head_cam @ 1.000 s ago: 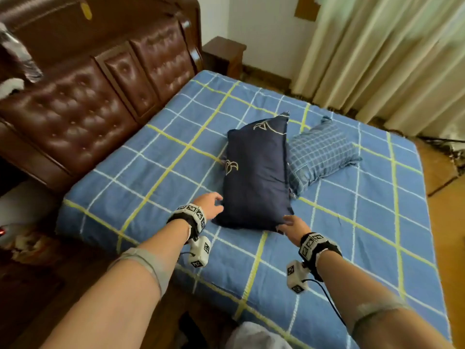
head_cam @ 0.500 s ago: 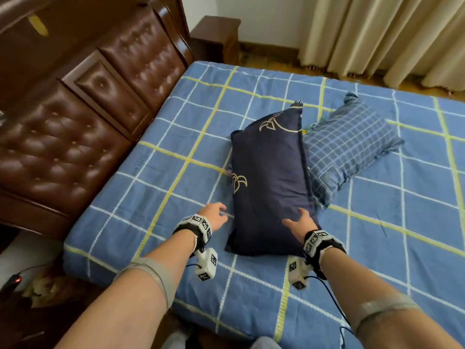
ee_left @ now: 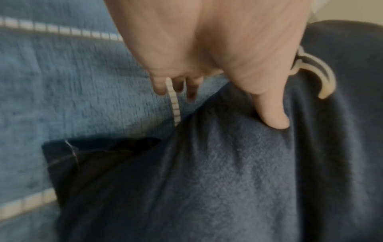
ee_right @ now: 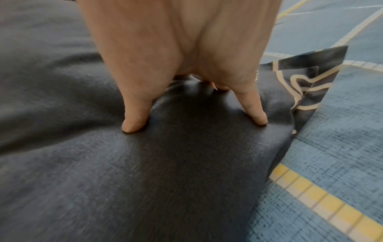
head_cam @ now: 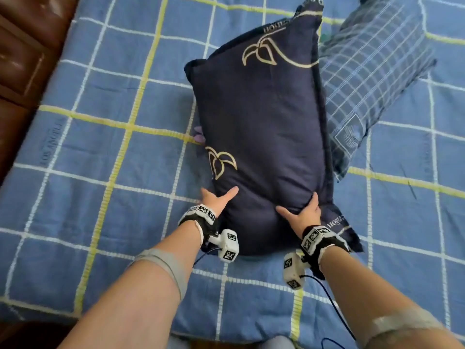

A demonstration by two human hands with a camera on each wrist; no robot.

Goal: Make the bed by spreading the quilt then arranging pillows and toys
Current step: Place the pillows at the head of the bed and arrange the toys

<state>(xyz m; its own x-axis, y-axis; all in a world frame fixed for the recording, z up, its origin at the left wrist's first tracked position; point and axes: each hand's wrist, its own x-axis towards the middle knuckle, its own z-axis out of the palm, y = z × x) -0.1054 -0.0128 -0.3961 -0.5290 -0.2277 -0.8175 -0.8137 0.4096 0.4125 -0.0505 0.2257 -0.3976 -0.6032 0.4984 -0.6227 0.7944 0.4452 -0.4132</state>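
A navy pillow [head_cam: 264, 122] with gold leaf outlines lies lengthwise on the blue quilt [head_cam: 100, 152], which is spread flat with its yellow and white grid. My left hand [head_cam: 217, 199] holds the pillow's near left edge, thumb [ee_left: 273, 117] pressed on top and fingers [ee_left: 178, 85] reaching down beside and under the edge. My right hand [head_cam: 300, 212] grips the near right part, fingers [ee_right: 257, 116] dug into the bunched fabric. A blue checked pillow [head_cam: 372, 79] lies partly under the navy one's right side. Something small and purple [head_cam: 200, 137] peeks from under the left edge.
The brown padded headboard [head_cam: 20, 59] runs along the upper left. The bed's near edge [head_cam: 226, 336] is just below my forearms. Bare quilt stretches between the pillows and the headboard, and also to the right of the pillows.
My head has dropped closer to the bed. Both hands moved forward from the pillow's near end onto it and took hold, the fabric now dented under them.
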